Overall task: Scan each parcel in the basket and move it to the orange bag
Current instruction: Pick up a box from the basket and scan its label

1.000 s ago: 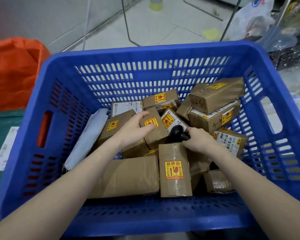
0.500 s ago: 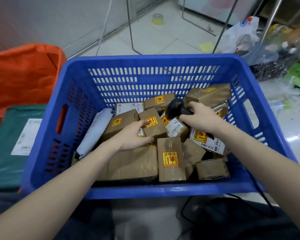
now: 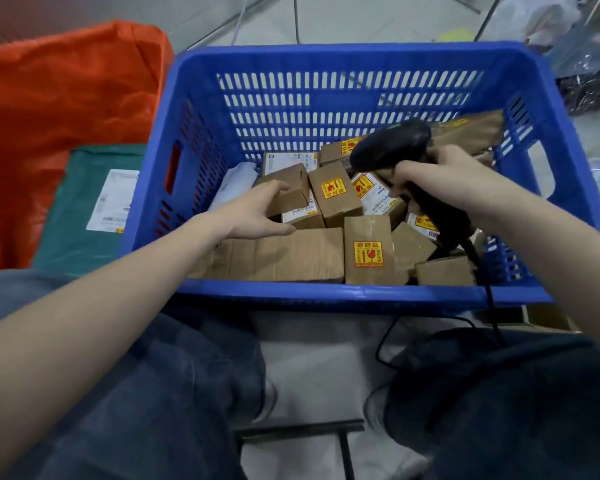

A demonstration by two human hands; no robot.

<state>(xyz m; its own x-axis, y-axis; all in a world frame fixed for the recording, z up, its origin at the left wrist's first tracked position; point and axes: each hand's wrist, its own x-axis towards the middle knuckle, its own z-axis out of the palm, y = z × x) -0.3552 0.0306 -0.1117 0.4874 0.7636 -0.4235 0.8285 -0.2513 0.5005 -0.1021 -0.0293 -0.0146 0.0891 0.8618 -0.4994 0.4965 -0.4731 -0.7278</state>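
A blue plastic basket (image 3: 326, 292) holds several brown cardboard parcels with yellow-and-red fragile stickers. My left hand (image 3: 253, 211) reaches into its left middle and grips a small brown parcel (image 3: 290, 199), tipped so its white label faces forward. My right hand (image 3: 454, 178) holds a black barcode scanner (image 3: 390, 145) above the parcels on the right, its head pointing left toward the held parcel. The orange bag (image 3: 66, 109) lies to the left of the basket.
A green mailer with a white label (image 3: 94, 202) lies between the orange bag and the basket. The scanner's black cable (image 3: 489, 306) hangs over the basket's front rim. My knees in dark jeans fill the foreground. Clear plastic bags sit at the far right.
My right hand has lifted the scanner up out of the parcels. My left hand has closed around a small parcel and tipped it. The view has pulled back and down.
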